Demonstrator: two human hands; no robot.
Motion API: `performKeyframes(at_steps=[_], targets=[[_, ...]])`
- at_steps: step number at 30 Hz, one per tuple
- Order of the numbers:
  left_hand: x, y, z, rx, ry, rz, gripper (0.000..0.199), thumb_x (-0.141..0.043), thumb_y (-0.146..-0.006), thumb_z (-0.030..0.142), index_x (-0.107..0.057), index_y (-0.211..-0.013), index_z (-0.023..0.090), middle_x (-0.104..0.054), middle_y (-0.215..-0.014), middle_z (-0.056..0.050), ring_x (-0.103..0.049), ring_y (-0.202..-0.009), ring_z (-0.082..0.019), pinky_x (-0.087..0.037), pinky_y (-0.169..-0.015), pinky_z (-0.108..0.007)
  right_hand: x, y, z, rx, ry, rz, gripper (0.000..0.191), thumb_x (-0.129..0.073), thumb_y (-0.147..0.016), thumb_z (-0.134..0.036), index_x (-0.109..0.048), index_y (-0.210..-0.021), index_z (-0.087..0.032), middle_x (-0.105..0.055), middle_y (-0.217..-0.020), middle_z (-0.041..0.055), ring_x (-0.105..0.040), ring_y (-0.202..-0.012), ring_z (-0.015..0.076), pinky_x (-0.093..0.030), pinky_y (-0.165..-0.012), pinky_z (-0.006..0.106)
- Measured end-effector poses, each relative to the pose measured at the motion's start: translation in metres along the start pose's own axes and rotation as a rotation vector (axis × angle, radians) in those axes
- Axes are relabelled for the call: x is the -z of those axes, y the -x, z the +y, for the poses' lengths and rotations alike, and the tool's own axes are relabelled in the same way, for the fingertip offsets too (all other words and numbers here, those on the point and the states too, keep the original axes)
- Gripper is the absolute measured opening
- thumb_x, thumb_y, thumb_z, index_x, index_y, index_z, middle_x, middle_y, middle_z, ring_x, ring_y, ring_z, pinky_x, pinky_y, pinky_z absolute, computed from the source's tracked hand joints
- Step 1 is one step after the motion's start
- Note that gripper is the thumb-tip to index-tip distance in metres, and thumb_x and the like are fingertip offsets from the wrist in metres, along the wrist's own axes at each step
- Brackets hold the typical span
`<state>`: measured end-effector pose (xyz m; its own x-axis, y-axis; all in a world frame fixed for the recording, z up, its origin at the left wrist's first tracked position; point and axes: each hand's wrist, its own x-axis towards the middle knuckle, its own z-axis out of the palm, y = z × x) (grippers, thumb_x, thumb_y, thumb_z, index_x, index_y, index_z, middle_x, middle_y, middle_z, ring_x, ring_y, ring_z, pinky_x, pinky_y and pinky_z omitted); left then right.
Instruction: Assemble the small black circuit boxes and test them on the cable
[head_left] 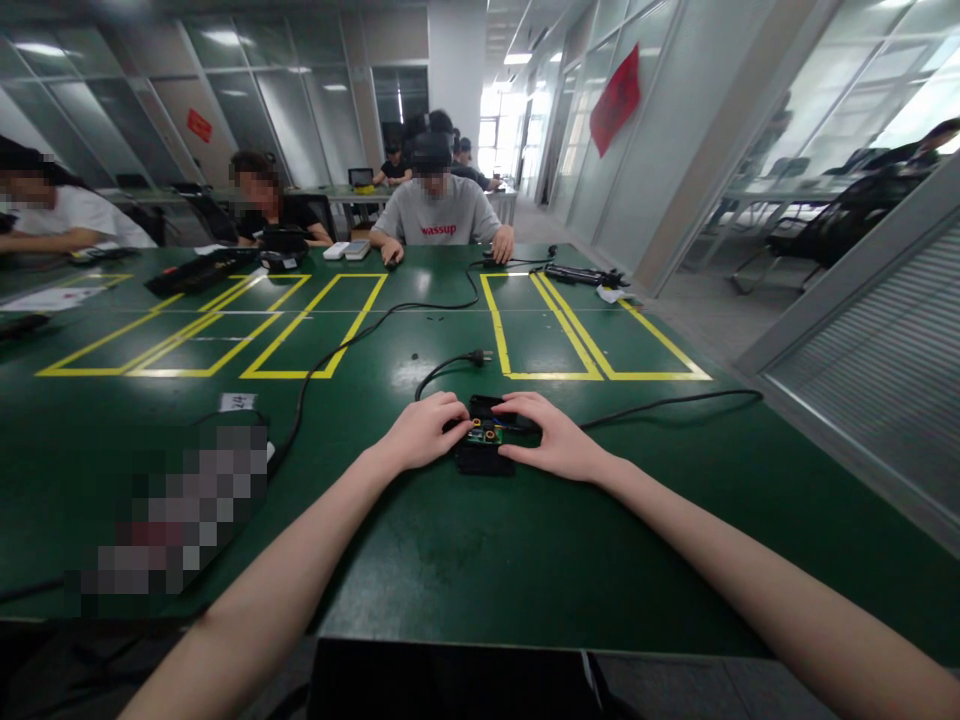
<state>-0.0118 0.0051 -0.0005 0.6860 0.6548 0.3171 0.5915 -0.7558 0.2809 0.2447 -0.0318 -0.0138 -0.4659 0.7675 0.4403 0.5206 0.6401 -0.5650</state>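
A small green circuit board with round coils lies in front of me between two black plastic case halves. The near half is just below it; the far half is partly covered by my fingers. At the board's left end, my left hand has thumb and forefinger pinched on its edge. My right hand curves around the right end, thumb and fingers apart, fingertips by the far half and thumb tip by the near half. A black cable passes through the gap of the right hand.
On the green table, a cord ends in a black plug beyond my hands. Another cable runs right. A blurred-out object lies left, near a label. Yellow tape marks rectangles. Opposite sits a person wearing a headset.
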Motion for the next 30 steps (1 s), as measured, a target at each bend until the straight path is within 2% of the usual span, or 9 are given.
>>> performKeyframes(at_steps=[8,13,15,18,20,23,25,28,30], targets=[[0.001,-0.001,0.004,0.054,-0.058,-0.034,0.019,-0.057,-0.102,0.032,-0.068,-0.092,0.021,-0.069,-0.093,-0.002,-0.066,-0.081,-0.017,-0.044,-0.066,-0.025,-0.01,-0.003,-0.003,0.062,0.033,0.015,0.036,-0.063,-0.088,-0.019,-0.069,-0.124,-0.023,-0.072,-0.121,0.011,-0.064,-0.122,0.029,-0.053,-0.106,0.051],[0.0,-0.001,0.001,0.042,-0.043,-0.014,0.021,-0.055,-0.103,0.032,-0.069,-0.093,0.021,-0.07,-0.092,-0.002,-0.066,-0.081,-0.017,-0.044,-0.067,-0.024,-0.006,-0.002,-0.005,0.092,0.102,0.045,0.038,-0.065,-0.091,-0.028,-0.065,-0.129,-0.023,-0.068,-0.129,0.0129,-0.063,-0.122,0.0294,-0.053,-0.105,0.05],[0.002,-0.001,0.0,0.038,-0.016,0.013,0.022,-0.054,-0.103,0.031,-0.07,-0.093,0.02,-0.069,-0.091,-0.003,-0.065,-0.079,-0.016,-0.044,-0.068,-0.024,-0.001,-0.002,-0.003,0.073,0.154,0.08,0.036,-0.066,-0.09,-0.03,-0.066,-0.125,-0.021,-0.067,-0.128,0.0142,-0.063,-0.12,0.0298,-0.054,-0.101,0.048],[0.005,-0.001,0.001,0.03,0.066,0.086,0.024,-0.052,-0.103,0.03,-0.07,-0.091,0.018,-0.068,-0.088,-0.004,-0.063,-0.077,-0.016,-0.044,-0.07,-0.025,0.011,-0.001,0.003,0.034,0.215,0.075,0.021,-0.06,-0.094,-0.028,-0.07,-0.11,-0.021,-0.072,-0.109,0.0114,-0.069,-0.099,0.026,-0.057,-0.085,0.04],[0.008,0.0,0.003,0.027,0.151,0.126,0.026,-0.051,-0.102,0.029,-0.068,-0.087,0.017,-0.067,-0.083,-0.003,-0.061,-0.074,-0.015,-0.043,-0.069,-0.025,0.018,-0.001,0.007,0.024,0.215,0.038,0.019,-0.056,-0.097,-0.029,-0.073,-0.1,-0.021,-0.075,-0.094,0.0088,-0.07,-0.082,0.0225,-0.056,-0.074,0.035],[0.012,0.002,0.008,0.014,0.289,0.108,0.024,-0.059,-0.096,0.031,-0.065,-0.078,0.017,-0.063,-0.074,0.0,-0.055,-0.065,-0.013,-0.041,-0.065,-0.024,0.026,0.001,0.007,0.041,0.143,-0.013,0.022,-0.057,-0.097,-0.031,-0.075,-0.094,-0.02,-0.075,-0.081,0.0064,-0.066,-0.066,0.018,-0.05,-0.063,0.029],[0.012,0.004,0.013,0.0,0.34,0.051,0.028,-0.071,-0.087,0.04,-0.063,-0.075,0.017,-0.06,-0.07,0.002,-0.052,-0.063,-0.012,-0.038,-0.062,-0.023,0.028,0.003,0.004,0.052,0.078,-0.039,0.023,-0.059,-0.096,-0.032,-0.076,-0.092,-0.019,-0.074,-0.077,0.0058,-0.062,-0.06,0.0162,-0.047,-0.058,0.027],[0.013,0.005,0.018,-0.008,0.302,-0.032,0.047,-0.086,-0.067,0.056,-0.059,-0.071,0.018,-0.057,-0.069,0.004,-0.05,-0.063,-0.012,-0.034,-0.059,-0.023,0.029,0.004,0.0,0.044,0.012,-0.086,0.023,-0.06,-0.094,-0.032,-0.077,-0.088,-0.018,-0.072,-0.072,0.005,-0.059,-0.056,0.0143,-0.044,-0.054,0.026],[0.013,0.004,0.019,-0.007,0.246,-0.061,0.048,-0.087,-0.065,0.056,-0.058,-0.071,0.018,-0.057,-0.07,0.004,-0.05,-0.063,-0.013,-0.033,-0.058,-0.023,0.028,0.004,-0.001,0.029,-0.006,-0.112,0.023,-0.061,-0.093,-0.032,-0.077,-0.086,-0.017,-0.069,-0.066,0.0035,-0.054,-0.051,0.0126,-0.041,-0.051,0.025]])
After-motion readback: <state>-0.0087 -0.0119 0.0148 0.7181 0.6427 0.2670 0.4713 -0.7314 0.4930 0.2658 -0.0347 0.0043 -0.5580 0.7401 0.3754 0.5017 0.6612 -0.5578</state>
